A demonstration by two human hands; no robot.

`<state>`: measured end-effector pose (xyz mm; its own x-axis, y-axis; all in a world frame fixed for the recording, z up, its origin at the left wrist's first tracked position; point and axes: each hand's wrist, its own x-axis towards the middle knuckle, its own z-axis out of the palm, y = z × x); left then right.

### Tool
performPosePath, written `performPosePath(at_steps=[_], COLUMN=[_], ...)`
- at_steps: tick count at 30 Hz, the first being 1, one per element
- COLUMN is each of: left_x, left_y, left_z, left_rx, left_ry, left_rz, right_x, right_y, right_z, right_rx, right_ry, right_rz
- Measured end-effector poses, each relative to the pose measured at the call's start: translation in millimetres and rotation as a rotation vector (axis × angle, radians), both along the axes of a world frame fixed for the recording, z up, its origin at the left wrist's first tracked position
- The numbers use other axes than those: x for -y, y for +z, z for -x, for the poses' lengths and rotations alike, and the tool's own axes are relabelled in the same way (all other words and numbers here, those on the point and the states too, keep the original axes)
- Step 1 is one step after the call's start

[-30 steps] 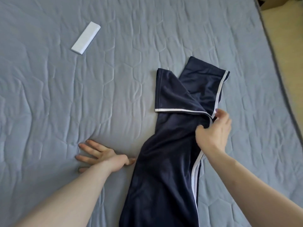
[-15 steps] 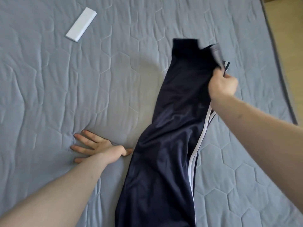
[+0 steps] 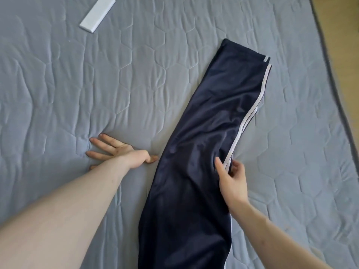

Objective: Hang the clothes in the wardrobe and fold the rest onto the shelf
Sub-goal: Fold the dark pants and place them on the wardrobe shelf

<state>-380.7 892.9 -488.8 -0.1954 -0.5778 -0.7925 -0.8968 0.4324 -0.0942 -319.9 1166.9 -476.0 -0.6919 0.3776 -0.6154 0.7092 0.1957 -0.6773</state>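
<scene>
Right hand [image 3: 232,176]: grip pinches the white-striped side seam of the navy track pants [image 3: 196,152], thumb on top of the fabric, curled fingers under the edge. The seam is lifted slightly off the bed at the pinch point.

Track pants: laid out long and flat on the bed, running from the bottom edge of the view up and away from the grip, angled to the right. The white side stripe [image 3: 250,113] runs along the right edge from the grip to the far cuff. Far end lies straight, hem squared off. Fabric glossy, with a few shallow creases just beyond the grip.

Left hand [image 3: 116,152]: grip wide, holding nothing. Palm down, fingers spread and straight, pressed into the bed on the opposite side of the pants from the right hand. Thumb tip is just at the left edge of the pants; contact cannot be confirmed.

Bed cover [image 3: 136,74]: grey, quilted in hexagons.

White rectangular object [image 3: 97,14]: flat on the cover, well away from both hands, far upper left.

Floor [image 3: 342,35]: tan strip beyond the bed's right edge.
</scene>
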Motion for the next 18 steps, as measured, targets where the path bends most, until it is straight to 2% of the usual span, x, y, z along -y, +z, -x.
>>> performPosePath(at_steps=[6,10,14,18], left_x=[-1.3,0.1,6.8,16.7], left_y=[21.3,21.0,14.7,9.0], left_z=[-7.2,-31.8,-78.5,-158.3], left_rx=[-0.006,-0.067,-0.262,-0.620], left_ry=[-0.088,-0.222,-0.335,-0.424], left_rz=[0.042,0.044,0.030,0.031], right_x=[-11.2,-28.1,-23.2,-16.6], right_y=[-8.1,-15.1,-3.8,12.8], right_z=[-60.7,-121.8,-172.1,-207.5], right_rx=[0.133,0.287,0.320,0.352], right_ry=[0.112,0.049,-0.026,-0.138], right_rz=[0.085,0.049,0.038,0.104])
